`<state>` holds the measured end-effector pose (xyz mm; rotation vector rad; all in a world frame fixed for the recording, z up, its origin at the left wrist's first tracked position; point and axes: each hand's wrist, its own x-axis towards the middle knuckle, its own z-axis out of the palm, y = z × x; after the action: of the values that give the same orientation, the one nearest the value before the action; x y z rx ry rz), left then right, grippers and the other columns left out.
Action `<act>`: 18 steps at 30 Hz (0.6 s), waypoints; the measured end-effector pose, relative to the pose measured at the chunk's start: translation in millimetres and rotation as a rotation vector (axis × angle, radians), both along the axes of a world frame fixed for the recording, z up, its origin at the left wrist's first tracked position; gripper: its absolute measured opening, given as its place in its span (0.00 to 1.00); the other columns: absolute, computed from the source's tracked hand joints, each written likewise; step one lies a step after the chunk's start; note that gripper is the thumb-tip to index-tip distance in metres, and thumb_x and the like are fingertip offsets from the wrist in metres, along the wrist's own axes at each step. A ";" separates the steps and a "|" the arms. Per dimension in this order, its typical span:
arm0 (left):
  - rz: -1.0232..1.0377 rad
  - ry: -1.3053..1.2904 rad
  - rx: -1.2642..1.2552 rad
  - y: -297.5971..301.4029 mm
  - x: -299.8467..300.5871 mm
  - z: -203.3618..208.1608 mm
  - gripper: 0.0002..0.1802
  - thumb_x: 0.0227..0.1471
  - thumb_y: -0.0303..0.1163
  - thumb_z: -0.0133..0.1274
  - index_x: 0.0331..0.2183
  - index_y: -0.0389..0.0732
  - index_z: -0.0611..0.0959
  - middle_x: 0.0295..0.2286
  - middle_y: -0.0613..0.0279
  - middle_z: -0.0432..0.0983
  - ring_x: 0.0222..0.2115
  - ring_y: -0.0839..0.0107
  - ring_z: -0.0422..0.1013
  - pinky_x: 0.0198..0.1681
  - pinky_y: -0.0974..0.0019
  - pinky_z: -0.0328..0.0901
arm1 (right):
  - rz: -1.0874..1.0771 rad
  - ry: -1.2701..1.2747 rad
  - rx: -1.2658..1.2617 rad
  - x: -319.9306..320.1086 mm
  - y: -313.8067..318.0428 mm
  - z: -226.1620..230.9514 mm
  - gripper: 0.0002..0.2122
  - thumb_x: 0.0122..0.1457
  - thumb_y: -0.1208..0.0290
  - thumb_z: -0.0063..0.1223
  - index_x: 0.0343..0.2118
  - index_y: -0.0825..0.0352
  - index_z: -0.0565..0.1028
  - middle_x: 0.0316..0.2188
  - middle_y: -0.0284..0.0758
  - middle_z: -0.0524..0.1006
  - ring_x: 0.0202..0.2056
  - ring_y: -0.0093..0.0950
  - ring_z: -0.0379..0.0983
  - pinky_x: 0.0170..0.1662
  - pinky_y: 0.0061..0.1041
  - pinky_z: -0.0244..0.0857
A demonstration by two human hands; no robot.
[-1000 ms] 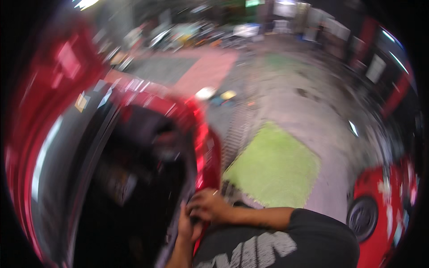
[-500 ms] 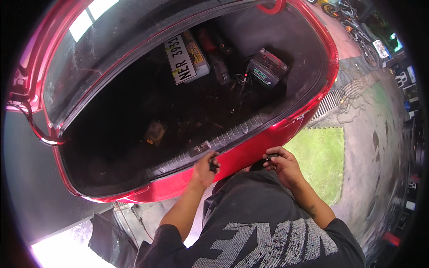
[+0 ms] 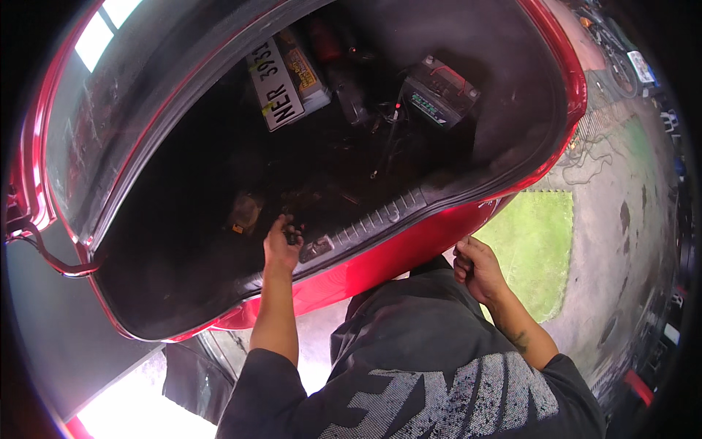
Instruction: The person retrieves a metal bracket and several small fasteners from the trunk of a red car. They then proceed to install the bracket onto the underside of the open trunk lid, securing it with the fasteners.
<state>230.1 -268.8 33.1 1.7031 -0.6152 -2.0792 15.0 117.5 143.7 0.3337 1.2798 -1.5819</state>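
Here, right hand (image 3: 480,269): curled, just outside the red bumper (image 3: 395,254); whether gripping, cannot tell.
Left hand (image 3: 281,247): nearer the trunk (image 3: 523,121), gripping a small dark object (image 3: 294,234).
Small dark object: inside the ribbed sill (image 3: 374,222); long axis unclear.
Battery (image 3: 440,95): farther, rightward.

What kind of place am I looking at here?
It looks like a garage or car workshop, though I can't be sure. A red car stands with its trunk open, a battery sits inside, and the floor beyond is bare and stained.
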 end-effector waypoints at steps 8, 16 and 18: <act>-0.278 0.173 0.201 98.6 4.9 3.6 0.13 0.62 0.38 0.55 0.36 0.37 0.83 0.25 0.62 0.73 0.27 0.66 0.70 0.32 0.60 0.68 | 0.029 0.167 -0.057 1.6 -8.1 16.3 0.08 0.67 0.66 0.55 0.30 0.61 0.73 0.18 0.23 0.65 0.19 0.16 0.61 0.24 0.19 0.56; -0.142 0.141 0.143 96.7 64.3 -8.6 0.11 0.61 0.36 0.57 0.37 0.37 0.83 0.23 0.63 0.72 0.26 0.67 0.71 0.33 0.60 0.69 | -0.010 0.302 -0.362 26.1 -32.7 88.2 0.06 0.67 0.71 0.52 0.43 0.66 0.74 0.23 0.29 0.71 0.17 0.15 0.58 0.23 0.18 0.59; -0.083 0.109 0.067 86.1 69.9 5.6 0.10 0.61 0.35 0.57 0.37 0.37 0.83 0.24 0.63 0.72 0.26 0.68 0.70 0.32 0.60 0.69 | -0.074 0.443 -0.566 28.8 -43.1 137.1 0.08 0.68 0.74 0.47 0.48 0.65 0.71 0.26 0.32 0.74 0.17 0.15 0.57 0.22 0.18 0.59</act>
<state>299.9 -182.6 38.7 1.6117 -0.5973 -2.2574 43.8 74.4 280.8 -0.3465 1.0783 -2.0723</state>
